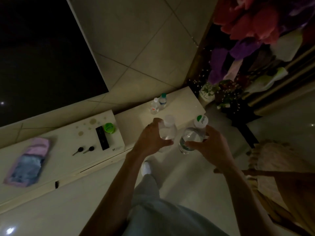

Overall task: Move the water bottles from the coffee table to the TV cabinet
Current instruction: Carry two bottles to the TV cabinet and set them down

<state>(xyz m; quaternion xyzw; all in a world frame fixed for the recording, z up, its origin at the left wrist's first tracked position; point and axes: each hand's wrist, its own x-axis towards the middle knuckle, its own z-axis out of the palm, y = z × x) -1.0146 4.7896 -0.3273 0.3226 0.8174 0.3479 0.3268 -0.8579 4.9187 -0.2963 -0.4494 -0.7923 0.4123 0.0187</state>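
Observation:
My left hand (151, 138) grips a clear water bottle with a white cap (167, 128). Beside it, my right hand (207, 145) holds a second clear bottle with a white and green cap (196, 133). Both bottles hang upright in the air just in front of the white TV cabinet (184, 103). Two more water bottles stand together on the cabinet's top near the wall: one with a white cap (154, 106) and one with a green cap (162, 100).
A dark TV screen (42, 53) fills the upper left. The raised cabinet section holds a black remote (102, 137), a green lid (109, 127), two keys (83, 150) and a pink pouch (29, 162). Flowers in a pot (221, 89) stand at the right.

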